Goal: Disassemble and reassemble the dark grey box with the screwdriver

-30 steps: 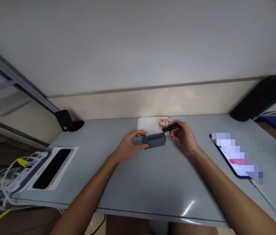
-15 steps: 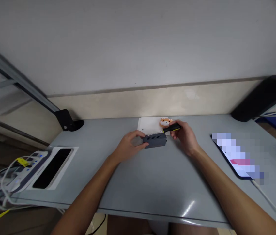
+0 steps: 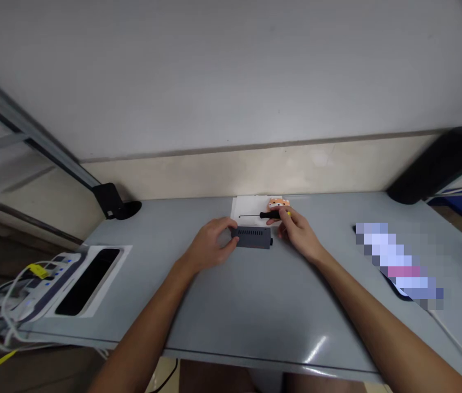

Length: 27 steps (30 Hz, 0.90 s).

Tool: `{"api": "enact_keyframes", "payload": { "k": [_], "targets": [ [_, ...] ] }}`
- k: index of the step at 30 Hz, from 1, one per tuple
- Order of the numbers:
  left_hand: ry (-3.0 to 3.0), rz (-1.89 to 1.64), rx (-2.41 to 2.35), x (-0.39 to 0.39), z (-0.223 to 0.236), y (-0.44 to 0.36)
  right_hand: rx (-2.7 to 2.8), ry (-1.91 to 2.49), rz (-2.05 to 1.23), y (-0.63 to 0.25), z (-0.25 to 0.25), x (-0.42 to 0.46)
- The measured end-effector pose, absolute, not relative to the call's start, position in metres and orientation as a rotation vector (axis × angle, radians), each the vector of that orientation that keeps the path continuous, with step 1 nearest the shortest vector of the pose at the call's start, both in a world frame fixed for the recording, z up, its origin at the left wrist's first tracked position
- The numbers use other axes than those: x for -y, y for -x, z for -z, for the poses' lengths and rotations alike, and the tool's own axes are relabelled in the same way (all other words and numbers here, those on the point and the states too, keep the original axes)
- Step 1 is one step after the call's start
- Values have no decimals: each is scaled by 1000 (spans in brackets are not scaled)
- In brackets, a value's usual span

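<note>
left hand (image 3: 208, 246) grips box (image 3: 251, 238); right hand (image 3: 296, 232) holds screwdriver (image 3: 261, 215).

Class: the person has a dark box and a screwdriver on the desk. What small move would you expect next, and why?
Probably letting go of the screwdriver: it lies flat on the white paper, the right hand only at its handle, while the left hand steadies the box flat on the desk.

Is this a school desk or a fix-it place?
It looks more like a desk at a small workstation, maybe an office. On the grey table lie a little grey box with vents, a screwdriver and a phone, with a power strip at the edge.
</note>
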<state>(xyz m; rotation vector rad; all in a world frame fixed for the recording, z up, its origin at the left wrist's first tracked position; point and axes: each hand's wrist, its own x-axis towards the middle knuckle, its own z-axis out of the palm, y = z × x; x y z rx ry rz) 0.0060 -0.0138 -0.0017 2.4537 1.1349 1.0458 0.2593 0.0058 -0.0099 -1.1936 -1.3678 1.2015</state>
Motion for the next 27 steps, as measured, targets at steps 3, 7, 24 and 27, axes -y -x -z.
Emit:
{"api": "enact_keyframes", "payload": {
  "k": [3,7,24,27],
  "targets": [
    [-2505,-1060,-1102,14,0,-7,1396,1203,-1194,-258,14,-6],
    [-2585,-1095,-1111,15,0,-11,1378,1195,-1184,-260,13,-6],
    [-2839,-1379,-983,26,11,-44,699,1091,-1029,-282,-9,-17],
    [-2827,-1365,-972,25,12,-45,667,1051,-1012,-284,-11,-18]
  ]
}}
